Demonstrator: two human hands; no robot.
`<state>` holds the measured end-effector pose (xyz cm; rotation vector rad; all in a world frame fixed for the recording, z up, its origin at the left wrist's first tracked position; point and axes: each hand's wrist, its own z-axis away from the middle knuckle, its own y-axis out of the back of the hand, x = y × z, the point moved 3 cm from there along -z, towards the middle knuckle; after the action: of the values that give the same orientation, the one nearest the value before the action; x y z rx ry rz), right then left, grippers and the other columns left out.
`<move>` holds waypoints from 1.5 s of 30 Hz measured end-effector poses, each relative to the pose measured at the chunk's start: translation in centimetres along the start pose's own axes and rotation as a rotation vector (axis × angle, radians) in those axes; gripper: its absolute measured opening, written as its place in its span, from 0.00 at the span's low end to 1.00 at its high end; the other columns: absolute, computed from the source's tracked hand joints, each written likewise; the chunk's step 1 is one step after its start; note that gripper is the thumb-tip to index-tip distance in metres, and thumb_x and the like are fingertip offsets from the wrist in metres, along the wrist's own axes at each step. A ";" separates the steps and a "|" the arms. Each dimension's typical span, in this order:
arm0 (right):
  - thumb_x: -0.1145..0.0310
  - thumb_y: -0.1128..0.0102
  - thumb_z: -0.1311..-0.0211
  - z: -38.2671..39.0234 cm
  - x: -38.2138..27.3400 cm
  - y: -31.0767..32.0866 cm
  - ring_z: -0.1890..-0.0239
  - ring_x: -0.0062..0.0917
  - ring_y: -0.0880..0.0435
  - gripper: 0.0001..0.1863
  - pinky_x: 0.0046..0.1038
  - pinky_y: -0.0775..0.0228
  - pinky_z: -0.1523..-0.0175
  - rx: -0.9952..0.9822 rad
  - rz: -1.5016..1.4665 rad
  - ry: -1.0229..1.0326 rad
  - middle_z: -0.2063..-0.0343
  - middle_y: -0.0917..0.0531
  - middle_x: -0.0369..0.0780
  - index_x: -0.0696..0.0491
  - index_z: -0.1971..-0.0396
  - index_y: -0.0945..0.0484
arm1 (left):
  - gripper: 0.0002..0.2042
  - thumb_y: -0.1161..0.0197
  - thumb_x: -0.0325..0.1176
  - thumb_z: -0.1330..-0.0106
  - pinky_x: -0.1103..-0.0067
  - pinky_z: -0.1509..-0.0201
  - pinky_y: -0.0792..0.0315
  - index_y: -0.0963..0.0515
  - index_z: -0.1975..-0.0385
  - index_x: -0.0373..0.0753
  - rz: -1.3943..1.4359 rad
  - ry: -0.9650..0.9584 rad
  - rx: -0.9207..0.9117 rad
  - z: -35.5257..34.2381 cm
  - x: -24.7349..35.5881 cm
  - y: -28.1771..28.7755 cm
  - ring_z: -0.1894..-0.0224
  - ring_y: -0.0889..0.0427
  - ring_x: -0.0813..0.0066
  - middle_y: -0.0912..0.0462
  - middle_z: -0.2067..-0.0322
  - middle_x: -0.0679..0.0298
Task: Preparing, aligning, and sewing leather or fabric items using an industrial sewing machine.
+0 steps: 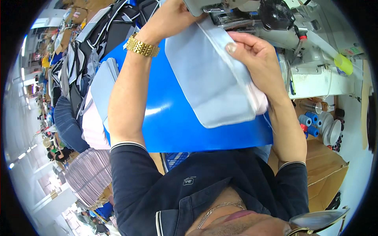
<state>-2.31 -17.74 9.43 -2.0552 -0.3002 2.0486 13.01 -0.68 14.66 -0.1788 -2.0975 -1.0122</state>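
"Since the grey panel (204, 78) is on the blue sheet (169, 129), how's it run?"
"Lengthwise up-left toward the machine (275, 15). Right hand (258, 57) pinches its right edge; left hand (173, 19) is by the top, can't tell its grip."

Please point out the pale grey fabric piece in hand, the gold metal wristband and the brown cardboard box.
Pale grey fabric piece (208, 80), head view: middle of its surface.
Gold metal wristband (142, 47), head view: its links.
Brown cardboard box (323, 163), head view: its upper part.
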 end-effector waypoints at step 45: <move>0.48 0.26 0.39 0.0 -0.1 -1.1 0.82 0.21 0.20 0.26 0.26 0.27 0.73 0.003 0.608 0.016 0.84 0.16 0.40 0.61 0.76 0.13 | 0.25 0.30 0.26 0.45 0.69 0.47 0.21 0.18 0.43 0.38 -0.908 -0.290 0.334 10.1 10.2 -5.8 0.45 0.18 0.57 0.17 0.45 0.58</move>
<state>-2.34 -16.74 9.83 -2.3642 0.3821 2.3317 -2.44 0.65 14.55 0.9195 -2.6293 -1.1385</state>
